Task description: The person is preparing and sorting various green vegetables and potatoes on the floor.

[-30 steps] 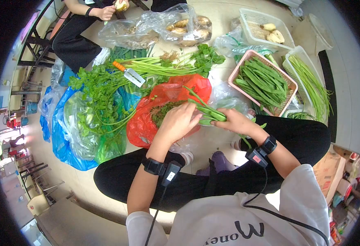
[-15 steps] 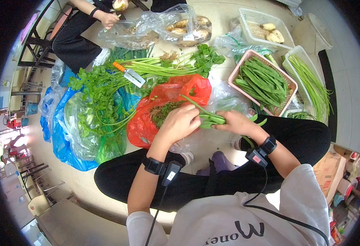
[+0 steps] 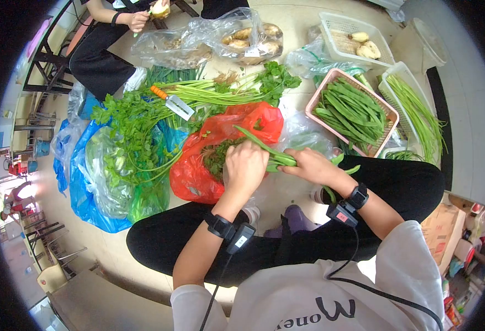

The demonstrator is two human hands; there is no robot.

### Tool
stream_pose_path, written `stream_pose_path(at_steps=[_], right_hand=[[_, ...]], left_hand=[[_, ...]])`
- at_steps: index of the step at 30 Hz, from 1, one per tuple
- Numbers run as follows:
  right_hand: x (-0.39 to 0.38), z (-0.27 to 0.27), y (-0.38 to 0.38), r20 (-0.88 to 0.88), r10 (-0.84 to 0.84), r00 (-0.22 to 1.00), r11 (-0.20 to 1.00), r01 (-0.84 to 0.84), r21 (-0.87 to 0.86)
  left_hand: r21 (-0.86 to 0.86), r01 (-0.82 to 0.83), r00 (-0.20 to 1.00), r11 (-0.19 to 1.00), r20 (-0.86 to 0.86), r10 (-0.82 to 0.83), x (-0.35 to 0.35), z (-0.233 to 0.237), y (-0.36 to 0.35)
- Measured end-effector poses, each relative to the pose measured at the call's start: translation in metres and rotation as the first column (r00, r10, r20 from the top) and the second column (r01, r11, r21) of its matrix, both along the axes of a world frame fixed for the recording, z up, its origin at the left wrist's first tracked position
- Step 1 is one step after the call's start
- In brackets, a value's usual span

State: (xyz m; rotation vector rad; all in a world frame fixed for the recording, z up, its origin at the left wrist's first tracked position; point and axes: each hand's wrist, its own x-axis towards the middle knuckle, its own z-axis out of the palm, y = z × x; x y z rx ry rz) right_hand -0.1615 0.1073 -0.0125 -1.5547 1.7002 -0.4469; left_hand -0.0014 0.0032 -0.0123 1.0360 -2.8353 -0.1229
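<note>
My right hand (image 3: 312, 166) is wrapped round several flat green beans (image 3: 282, 159), whose ends stick out on both sides of it. Close to it on the left, my left hand (image 3: 246, 165) has its fingers curled round the beans' other end, and one long bean reaches up past its knuckles. Beneath and behind my left hand lies a red plastic bag (image 3: 190, 175) with leafy greens inside. A pink basket (image 3: 346, 139) full of green beans stands beyond my right hand.
Celery (image 3: 198, 92) with a peeler (image 3: 180, 107) on it lies ahead. Blue bags (image 3: 88, 204) are at the left. White baskets (image 3: 386, 52) stand at the back right. Another person's hand (image 3: 138, 21) holds a peeled piece behind a clear bag of roots (image 3: 252, 41).
My left hand has turned and lowered slightly over the red bag, and the long bean's tip has shifted left. The other person's hands have come closer together.
</note>
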Motion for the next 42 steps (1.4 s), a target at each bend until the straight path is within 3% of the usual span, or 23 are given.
stream_pose_path(at_steps=[1,3,5,11,14,17,20,23,32,38,42], right_hand=[[0.0,0.0,0.0,-0.023,0.021,1.0,1.0,-0.021,-0.005],[-0.004,0.008,0.004,-0.074,0.062,0.995,0.998,-0.059,0.031],[-0.01,0.008,0.008,-0.093,0.064,0.994,0.998,-0.062,0.025],[-0.018,-0.002,0.006,0.028,0.017,0.999,0.998,-0.015,-0.053],[-0.021,0.001,0.004,0.089,0.04,0.995,0.998,-0.035,-0.057],[-0.024,0.003,0.004,0.145,0.061,0.988,0.998,-0.056,-0.039],[-0.027,-0.002,0.004,0.153,0.082,0.985,0.996,-0.077,-0.036],[-0.028,-0.008,0.004,0.137,0.098,0.986,0.995,-0.092,-0.051],[-0.024,0.006,0.003,0.029,0.099,0.995,0.995,-0.098,-0.025],[-0.017,0.005,0.005,0.024,0.106,0.994,0.993,-0.104,-0.06],[-0.012,0.018,0.003,0.04,0.122,0.992,0.992,-0.122,-0.023]], left_hand=[[-0.046,-0.019,0.997,0.999,0.075,0.022,0.002,0.002,-0.002],[-0.034,-0.207,0.953,0.978,0.22,0.21,0.02,-0.011,-0.03],[0.121,-0.398,0.889,0.91,0.296,0.349,0.039,-0.014,-0.053],[0.22,-0.375,0.828,0.9,0.517,0.218,0.055,-0.005,-0.063],[0.325,-0.254,0.955,0.911,0.231,0.184,0.044,0.005,-0.053],[0.562,0.089,0.961,0.822,-0.266,0.078,0.037,-0.009,-0.052],[0.638,0.243,0.95,0.731,-0.307,-0.048,0.026,0.014,-0.041],[0.57,0.259,0.962,0.78,-0.223,-0.156,0.026,0.019,-0.037],[0.5,0.175,0.984,0.848,-0.055,-0.171,0.028,0.014,-0.031],[0.375,0.168,0.984,0.912,-0.008,-0.178,0.023,0.002,-0.022],[0.401,0.184,0.983,0.898,-0.061,-0.174,0.023,-0.014,-0.018]])
